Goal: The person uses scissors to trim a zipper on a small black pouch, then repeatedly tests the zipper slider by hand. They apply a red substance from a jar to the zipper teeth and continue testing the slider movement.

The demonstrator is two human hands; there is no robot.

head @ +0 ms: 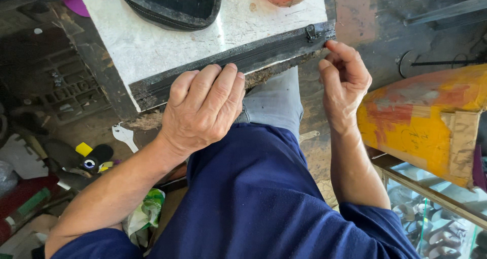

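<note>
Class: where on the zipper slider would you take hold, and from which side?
Pinch the small slider at its raised pull tab, coming from the right end, where the right hand sits. The tab stands proud of the flat black zipper strip, which the left hand pins down.

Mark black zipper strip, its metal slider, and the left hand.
black zipper strip (264, 52), head view, mid-length of tape
metal slider (311, 32), head view, slider body
left hand (203, 109), head view, back of hand

Zipper strip along slab's near edge
</note>
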